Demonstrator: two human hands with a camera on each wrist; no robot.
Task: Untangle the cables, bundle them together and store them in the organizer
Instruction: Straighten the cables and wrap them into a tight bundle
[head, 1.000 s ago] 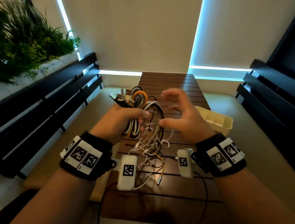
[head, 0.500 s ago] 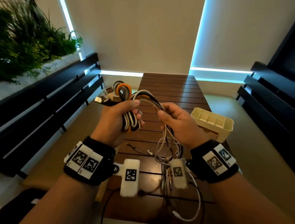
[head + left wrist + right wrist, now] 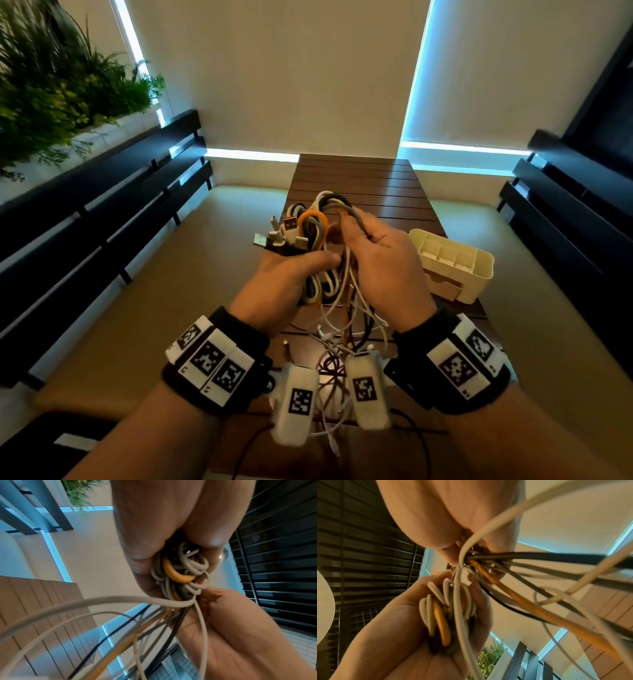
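Note:
A folded bundle of white, grey, black and orange cables (image 3: 313,240) is held in the air over the table, its USB plugs sticking out to the left. My left hand (image 3: 287,277) grips the bundle (image 3: 180,572) round its middle. My right hand (image 3: 380,253) is beside it and grips several cable strands (image 3: 489,566) at the top of the bundle. The loose cable ends (image 3: 342,335) hang down between my wrists to the table. The cream organizer (image 3: 455,263) with its compartments stands on the table just right of my right hand.
The slatted wooden table (image 3: 356,178) stretches ahead, with beige bench seats (image 3: 191,274) on both sides. Dark slatted bench backs (image 3: 85,219) flank the seats. Green plants (image 3: 51,85) stand at the upper left.
My right hand went from open to gripping the hanging strands, then rose with them to the top of the bundle. My left hand kept its grip on the bundle.

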